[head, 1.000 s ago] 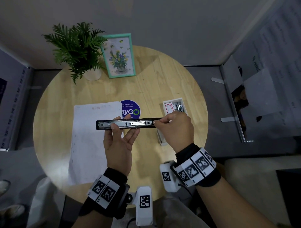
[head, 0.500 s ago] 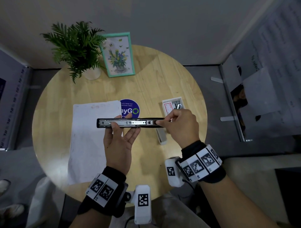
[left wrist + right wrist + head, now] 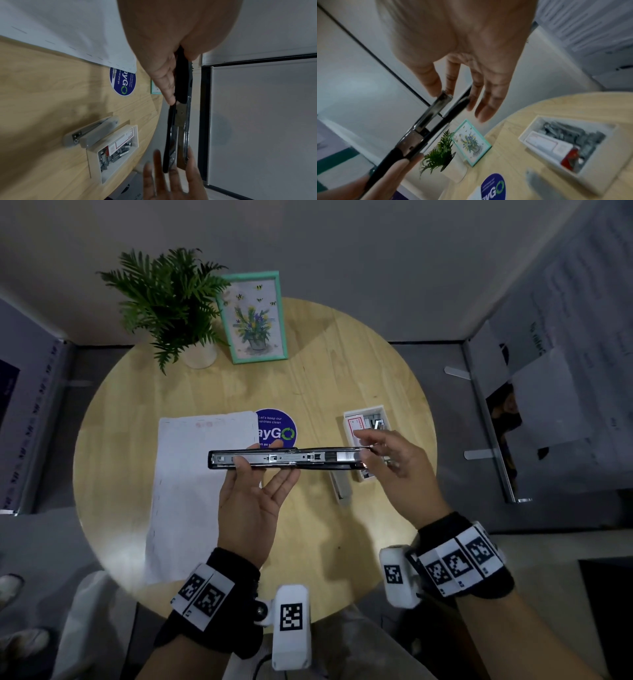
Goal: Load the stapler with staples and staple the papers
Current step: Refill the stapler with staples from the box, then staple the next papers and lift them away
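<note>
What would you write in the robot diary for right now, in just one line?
stage: loading | left hand holds opened black stapler above table | right hand fingers at its right end | staple box open | papers unstapled

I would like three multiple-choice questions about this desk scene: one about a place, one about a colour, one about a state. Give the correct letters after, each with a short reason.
1. Where is the white tray of staples?
A. on the papers
B. on the table, beyond the right hand
C. under the plant

2. What colour is the picture frame?
A. mint green
B. red
C. black

3. How is the black stapler?
A. closed on the table
B. stapling the papers
C. opened out flat, held in the air

Answers: B, the tray sits past the right hand; A, its border is mint green; C, the left hand holds it above the papers.
</note>
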The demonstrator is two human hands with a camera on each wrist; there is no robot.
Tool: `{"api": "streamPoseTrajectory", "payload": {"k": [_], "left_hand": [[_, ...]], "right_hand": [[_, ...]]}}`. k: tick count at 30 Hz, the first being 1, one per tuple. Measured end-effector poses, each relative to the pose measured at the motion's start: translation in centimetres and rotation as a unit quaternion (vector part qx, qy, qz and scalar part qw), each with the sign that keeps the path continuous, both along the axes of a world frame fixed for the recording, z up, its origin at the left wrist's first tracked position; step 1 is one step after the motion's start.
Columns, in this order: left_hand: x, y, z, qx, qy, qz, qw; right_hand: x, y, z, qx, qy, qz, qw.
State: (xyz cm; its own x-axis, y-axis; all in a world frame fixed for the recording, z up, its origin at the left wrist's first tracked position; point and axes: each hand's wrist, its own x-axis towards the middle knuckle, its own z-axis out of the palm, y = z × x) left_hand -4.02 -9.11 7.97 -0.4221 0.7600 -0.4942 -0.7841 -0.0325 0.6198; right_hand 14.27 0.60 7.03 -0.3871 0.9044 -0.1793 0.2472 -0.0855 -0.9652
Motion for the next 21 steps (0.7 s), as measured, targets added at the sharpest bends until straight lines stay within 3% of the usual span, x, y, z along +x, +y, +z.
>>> {"api": "streamPoseTrajectory", "payload": {"k": [4,7,10,16,21], "left_hand": [[0.1,-0.1,0.1,0.002,0.011,-0.022,1.0],[0.3,-0.1,0.1,-0.006,0.063,-0.032,0.997],[0.5,-0.1,0.0,-0.022,0.165,-0.049,0.985],[0.8,-0.5,0.1,-0.02,0.359,-0.117,0.926],[1.1,-0.8,0.2,0.008,0.499,-0.163,0.851]], "right_hand": [[-0.5,-0.7,0.1,-0.197,0.154,-0.045,0.967],[-0.6,-1.0,-0.4,-0.229,0.188,-0.079,0.952],[-0.8,-1.6,-1.2,-0.227,0.201,-0.074,0.95],[-1.3,-2.9,-1.9,-0.25,0.23,-0.07,0.938],[-1.8,-3.4,-1.7,-0.265,0.245,-0.056,0.931]]}}
